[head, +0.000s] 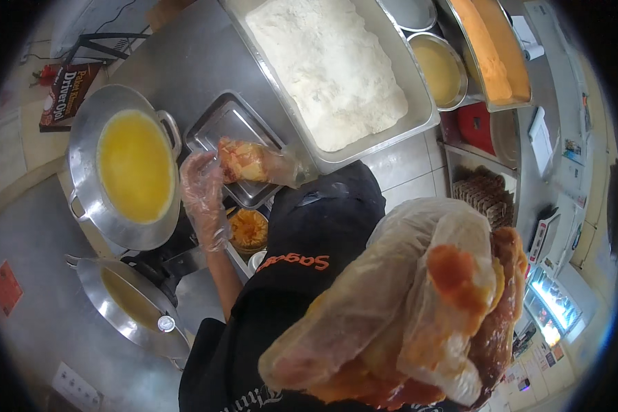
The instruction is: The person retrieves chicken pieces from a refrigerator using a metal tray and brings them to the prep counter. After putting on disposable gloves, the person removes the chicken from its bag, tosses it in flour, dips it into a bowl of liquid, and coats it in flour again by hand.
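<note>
My left hand, in a clear plastic glove, is beside an orange-smeared, plastic-covered bundle. The bundle lies over a shallow steel tray. Whether those fingers grip it is unclear, as is what the plastic covers. Very close to the camera, what appears to be my right hand fills the lower right, its gloved fingers bent and stained with orange sauce. A glossy brown mass shows behind those fingers; I cannot tell if it is food in the grasp or part of the hand.
White flour fills a deep steel pan. Left stands a wok of yellow oil, with a second wok carrying a dial thermometer nearer me. A liquid-filled bowl and an orange-powder container sit at upper right.
</note>
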### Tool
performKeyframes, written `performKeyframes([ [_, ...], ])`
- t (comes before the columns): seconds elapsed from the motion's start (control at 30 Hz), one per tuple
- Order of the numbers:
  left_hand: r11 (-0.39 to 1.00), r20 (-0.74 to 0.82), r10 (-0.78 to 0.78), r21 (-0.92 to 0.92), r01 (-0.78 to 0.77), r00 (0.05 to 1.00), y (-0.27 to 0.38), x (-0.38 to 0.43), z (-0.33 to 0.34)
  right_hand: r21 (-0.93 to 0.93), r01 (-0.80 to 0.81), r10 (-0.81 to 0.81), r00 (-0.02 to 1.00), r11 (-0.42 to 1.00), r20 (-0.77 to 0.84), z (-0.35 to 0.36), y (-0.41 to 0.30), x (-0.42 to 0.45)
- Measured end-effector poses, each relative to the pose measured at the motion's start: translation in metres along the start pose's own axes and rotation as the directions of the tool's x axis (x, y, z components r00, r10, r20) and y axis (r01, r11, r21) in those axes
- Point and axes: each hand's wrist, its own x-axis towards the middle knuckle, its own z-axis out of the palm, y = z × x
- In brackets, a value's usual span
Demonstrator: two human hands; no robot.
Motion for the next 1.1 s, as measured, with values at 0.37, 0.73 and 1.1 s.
performKeyframes([
  [0.37, 0.982, 0.147, -0.091, 0.175, 0.065, 0.985, 0.008, 0.002, 0.051, -0.035, 0.067, -0.068, 0.997, 0.997, -0.026, -0.056, -0.009, 0.017],
  [0.73, 0.979, 0.115, -0.154, 0.152, 0.135, 0.981, 0.009, 0.010, 0.057, -0.077, 0.027, -0.029, 0.999, 0.997, -0.032, -0.067, -0.003, 0.038],
  [1.1, 0.980, 0.110, -0.157, 0.136, 0.142, 0.981, -0.015, 0.002, 0.028, -0.197, -0.153, 0.145, 0.988, 0.968, -0.051, -0.052, 0.045, 0.060],
])
